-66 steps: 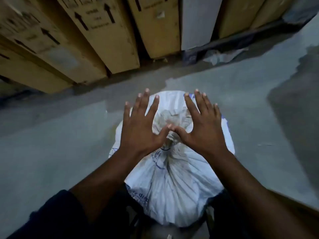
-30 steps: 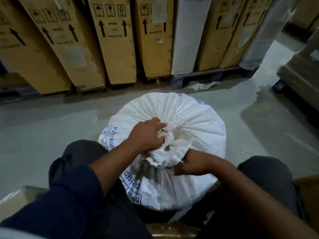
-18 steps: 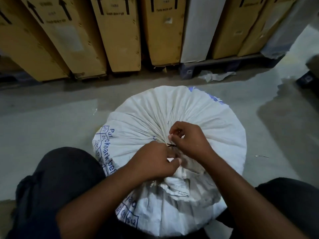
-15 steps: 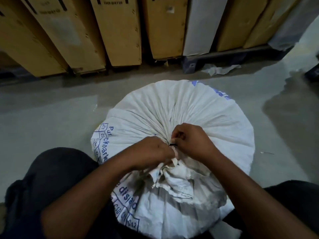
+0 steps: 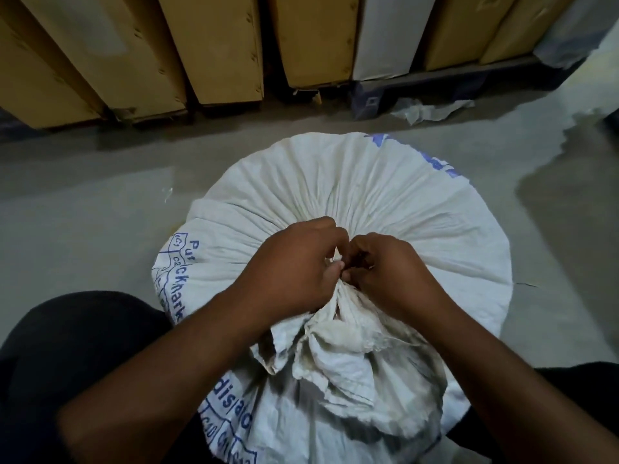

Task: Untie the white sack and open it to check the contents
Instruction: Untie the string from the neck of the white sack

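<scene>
Standing upright on the grey floor [image 5: 83, 212], between the two dark-trousered knees: white sack [image 5: 385, 202], long axis running floor to top, gathered neck [image 5: 338, 296] pointing up and tipped toward the wearer. Pleats fanning out from that neck across the rounded top. Loose, rumpled mouth fabric [image 5: 335, 363] flopped over on the near side, below the tie point.

Left hand [image 5: 291, 272] and right hand [image 5: 388, 272] side by side at the neck, fingertips meeting, both pinched together on the gathered cloth; the tie itself hidden under the fingers, so untied or not cannot be told.

Blue print on the sack's left flank [image 5: 181, 272], reading partly "Put" and "ckMark", with small boxed codes "C1", "C2" beside it. Lower down, upside down from here, letters like "disalo" and more boxed codes, partly cut off. Blue marks at the far right edge, unreadable.

Behind, leaning in a row: brown cardboard cartons [image 5: 214, 45] and one white panel [image 5: 392, 31]. Crumpled scrap of white plastic [image 5: 425, 110] on the floor near them
</scene>
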Demonstrator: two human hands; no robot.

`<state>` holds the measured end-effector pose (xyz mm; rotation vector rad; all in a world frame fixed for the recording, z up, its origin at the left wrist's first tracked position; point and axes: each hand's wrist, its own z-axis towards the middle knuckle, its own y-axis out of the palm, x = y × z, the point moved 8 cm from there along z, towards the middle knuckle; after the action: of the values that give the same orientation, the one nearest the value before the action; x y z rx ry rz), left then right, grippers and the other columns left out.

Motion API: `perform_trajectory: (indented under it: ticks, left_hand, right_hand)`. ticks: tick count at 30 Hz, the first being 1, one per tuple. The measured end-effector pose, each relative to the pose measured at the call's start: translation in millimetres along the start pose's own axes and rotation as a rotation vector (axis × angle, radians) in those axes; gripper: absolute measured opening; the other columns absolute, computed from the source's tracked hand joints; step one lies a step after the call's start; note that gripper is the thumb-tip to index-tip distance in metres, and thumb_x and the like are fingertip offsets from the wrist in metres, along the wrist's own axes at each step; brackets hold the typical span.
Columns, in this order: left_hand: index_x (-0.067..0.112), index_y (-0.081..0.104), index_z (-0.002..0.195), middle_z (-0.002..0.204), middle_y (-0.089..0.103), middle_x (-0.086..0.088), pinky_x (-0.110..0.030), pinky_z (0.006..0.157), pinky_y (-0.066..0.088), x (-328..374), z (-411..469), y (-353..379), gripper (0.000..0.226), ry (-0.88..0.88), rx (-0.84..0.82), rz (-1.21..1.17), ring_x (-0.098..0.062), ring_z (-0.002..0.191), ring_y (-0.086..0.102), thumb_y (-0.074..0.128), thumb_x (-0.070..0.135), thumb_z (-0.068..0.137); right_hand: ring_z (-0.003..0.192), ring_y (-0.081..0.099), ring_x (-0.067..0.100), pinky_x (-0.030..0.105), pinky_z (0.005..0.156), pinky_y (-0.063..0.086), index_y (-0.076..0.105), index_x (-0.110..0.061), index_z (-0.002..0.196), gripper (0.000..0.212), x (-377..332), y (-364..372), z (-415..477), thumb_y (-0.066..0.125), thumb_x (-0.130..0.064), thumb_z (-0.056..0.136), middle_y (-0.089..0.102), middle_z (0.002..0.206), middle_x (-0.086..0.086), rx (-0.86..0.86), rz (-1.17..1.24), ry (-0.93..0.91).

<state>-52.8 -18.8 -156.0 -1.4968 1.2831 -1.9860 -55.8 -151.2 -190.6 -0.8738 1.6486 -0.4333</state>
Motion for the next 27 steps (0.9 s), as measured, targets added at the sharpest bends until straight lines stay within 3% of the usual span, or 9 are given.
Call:
perform_trajectory:
  ticks: [4,10,15,18,24,27]
  left_hand:
    - [0.033,0.069,0.094,0.085,0.061,0.014,-0.036,0.070,0.055,-0.7,-2.7,9.9,0.023,-0.074,-0.058,0.018,-0.005,0.079,0.061,0.061,0.051,0.084]
    - [0.030,0.070,0.097,0.092,0.061,0.013,-0.036,0.075,0.053,-6.2,-0.4,15.8,0.006,-0.120,-0.097,0.091,-0.011,0.087,0.063,0.068,0.027,0.093]
    - [0.028,0.073,0.098,0.096,0.066,0.010,-0.040,0.082,0.055,-10.6,2.8,22.3,0.010,-0.127,-0.228,0.139,-0.014,0.091,0.065,0.067,0.023,0.092]
    - [0.026,0.074,0.099,0.096,0.067,0.008,-0.040,0.082,0.055,-10.8,1.8,23.7,0.013,-0.122,-0.208,0.131,-0.015,0.092,0.065,0.065,0.021,0.091]
    - [0.025,0.073,0.091,0.088,0.068,0.012,-0.040,0.079,0.057,-21.2,0.6,19.3,0.007,-0.125,-0.110,-0.020,-0.008,0.085,0.066,0.071,0.019,0.087]
    - [0.024,0.071,0.089,0.088,0.068,0.011,-0.041,0.079,0.057,-22.3,0.0,20.7,0.008,-0.116,-0.087,-0.053,-0.009,0.085,0.065,0.070,0.016,0.088]
  right_hand:
    - [0.065,0.068,0.001,0.013,0.057,0.049,0.072,-0.020,0.079,0.020,8.8,-6.3,-2.5,0.078,-0.001,0.078,0.073,0.070,-0.006,0.021,0.100,0.082]
    - [0.066,0.063,0.000,0.008,0.061,0.044,0.071,-0.020,0.078,0.016,1.2,-2.4,-3.5,0.087,-0.015,0.079,0.069,0.071,-0.010,0.021,0.064,0.054]
    - [0.076,0.066,0.004,0.018,0.065,0.048,0.073,-0.024,0.081,0.015,-0.3,3.2,-8.2,0.081,-0.012,0.083,0.072,0.080,-0.008,0.001,0.002,0.050]
    - [0.075,0.066,0.002,0.012,0.064,0.047,0.075,-0.024,0.085,0.013,0.5,8.4,-9.6,0.078,-0.012,0.086,0.072,0.081,-0.010,-0.019,-0.020,0.048]
    - [0.074,0.065,0.004,0.021,0.067,0.051,0.076,-0.024,0.091,0.008,1.8,5.5,-9.3,0.078,-0.016,0.088,0.070,0.081,-0.009,0.025,0.023,0.043]
    - [0.073,0.064,0.003,0.017,0.064,0.047,0.078,-0.025,0.090,0.009,-0.1,4.7,-7.1,0.077,-0.016,0.088,0.070,0.081,-0.008,0.025,0.018,0.017]
